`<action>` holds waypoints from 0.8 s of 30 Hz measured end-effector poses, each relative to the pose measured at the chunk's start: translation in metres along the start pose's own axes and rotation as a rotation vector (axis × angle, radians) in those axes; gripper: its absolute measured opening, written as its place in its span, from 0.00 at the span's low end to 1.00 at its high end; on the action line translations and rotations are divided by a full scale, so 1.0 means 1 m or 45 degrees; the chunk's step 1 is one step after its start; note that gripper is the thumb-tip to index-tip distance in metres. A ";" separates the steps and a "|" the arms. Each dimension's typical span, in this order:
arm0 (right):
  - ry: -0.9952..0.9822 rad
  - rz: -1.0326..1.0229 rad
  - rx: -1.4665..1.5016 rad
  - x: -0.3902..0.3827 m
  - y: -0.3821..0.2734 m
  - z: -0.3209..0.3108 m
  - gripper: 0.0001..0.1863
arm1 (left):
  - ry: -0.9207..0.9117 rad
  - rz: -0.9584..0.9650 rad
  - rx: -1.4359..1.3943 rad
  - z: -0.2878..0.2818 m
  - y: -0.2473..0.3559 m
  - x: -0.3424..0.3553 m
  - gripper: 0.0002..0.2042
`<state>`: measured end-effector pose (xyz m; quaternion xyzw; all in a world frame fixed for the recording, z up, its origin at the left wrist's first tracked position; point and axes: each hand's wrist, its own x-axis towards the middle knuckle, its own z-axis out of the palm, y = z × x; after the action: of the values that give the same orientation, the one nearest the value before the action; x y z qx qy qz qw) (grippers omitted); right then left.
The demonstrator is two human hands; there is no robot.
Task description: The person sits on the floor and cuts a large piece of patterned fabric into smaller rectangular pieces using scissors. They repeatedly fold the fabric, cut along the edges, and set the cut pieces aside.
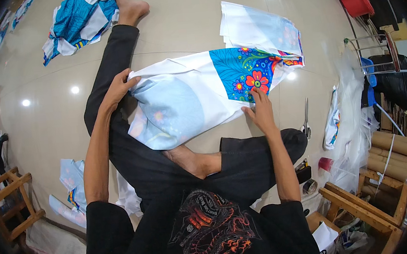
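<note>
Printed fabric panel (200,95) spread over floor and outstretched leg, white side mostly up, blue floral end far right. Left hand (118,86) pinching near-left edge; right hand (261,111) pressing the near edge, grip unclear, probably fingertips. Looks light, floppy, slippery-ish — hold edges or corners.

No packages, labels, signs, screens visible

Black snake-print tee (208,229), black trousers (132,148)
</note>
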<state>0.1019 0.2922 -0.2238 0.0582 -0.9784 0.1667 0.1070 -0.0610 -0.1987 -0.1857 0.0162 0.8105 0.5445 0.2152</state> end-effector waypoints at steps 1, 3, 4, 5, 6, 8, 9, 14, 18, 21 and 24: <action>-0.011 0.090 0.040 -0.010 0.012 0.005 0.22 | 0.009 0.002 -0.070 0.000 -0.002 0.002 0.11; -0.029 0.265 0.133 -0.019 0.032 0.003 0.19 | 0.021 0.014 -0.080 -0.003 0.001 0.003 0.11; 0.014 0.327 0.205 -0.020 0.038 -0.002 0.12 | 0.024 0.025 -0.019 -0.009 0.006 0.004 0.12; -0.020 0.381 0.247 -0.019 0.046 -0.008 0.11 | 0.027 0.036 0.041 -0.014 0.011 0.003 0.12; -0.049 0.431 0.285 -0.017 0.056 -0.018 0.10 | 0.075 0.178 0.198 -0.021 0.014 0.001 0.13; -0.040 0.494 0.388 -0.015 0.068 -0.044 0.09 | 0.107 0.342 0.466 -0.045 0.022 -0.004 0.12; -0.006 0.506 0.451 -0.016 0.067 -0.064 0.09 | 0.124 0.412 0.598 -0.057 0.028 -0.012 0.11; 0.603 0.742 1.125 -0.007 0.061 -0.156 0.15 | 0.127 0.066 0.709 -0.125 0.101 -0.059 0.12; 0.552 0.638 0.843 0.055 0.106 -0.191 0.16 | 0.345 0.441 1.113 -0.146 0.130 -0.012 0.17; 0.730 0.634 1.033 0.127 0.135 -0.217 0.17 | 0.602 0.732 1.008 -0.164 0.169 0.041 0.17; 0.908 0.302 1.148 0.156 0.122 -0.279 0.17 | 0.746 0.905 0.756 -0.193 0.218 0.037 0.17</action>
<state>-0.0150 0.4890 0.0302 -0.0716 -0.7143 0.5865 0.3751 -0.2107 -0.2692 0.0561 0.1968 0.8999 0.3133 -0.2308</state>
